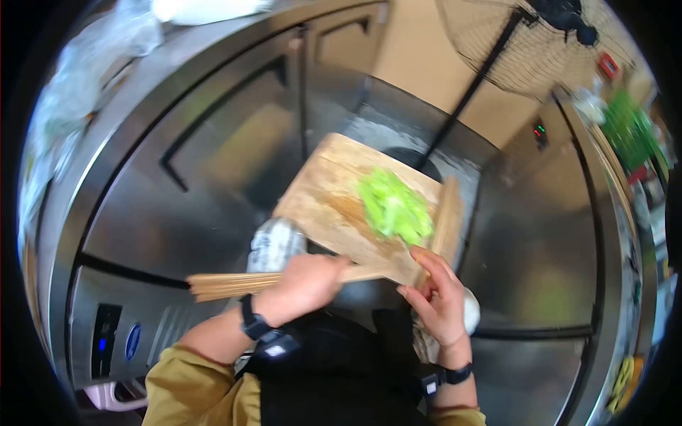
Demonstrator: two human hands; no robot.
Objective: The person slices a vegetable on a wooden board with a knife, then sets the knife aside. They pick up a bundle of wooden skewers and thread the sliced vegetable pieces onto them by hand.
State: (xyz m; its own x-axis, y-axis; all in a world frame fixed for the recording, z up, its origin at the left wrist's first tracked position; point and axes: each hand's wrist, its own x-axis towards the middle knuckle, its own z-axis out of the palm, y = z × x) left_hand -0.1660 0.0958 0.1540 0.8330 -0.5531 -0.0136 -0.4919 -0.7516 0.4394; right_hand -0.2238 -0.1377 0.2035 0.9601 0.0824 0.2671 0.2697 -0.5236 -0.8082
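My left hand (305, 285) is closed around a bundle of thin wooden skewers (231, 285). Their blunt ends stick out to the left, and the other ends point toward my right hand. My right hand (440, 295) has its thumb and fingers curled at the near right corner of a wooden board (312, 188). A blurred tan piece lies between those fingers; what it is I cannot make out. Just beyond my right fingertips, a pile of bright green lettuce leaves (394, 206) rests on the board. Wet brown patches mark the wood beside it.
Steel fridge cabinets stand on the left (206, 163) and right (540, 227). Behind the board is a black stand fan (497, 64). A white plastic-wrapped bundle (277, 245) sits under the board's near left side. Clear plastic bags (78, 92) lie on the left counter.
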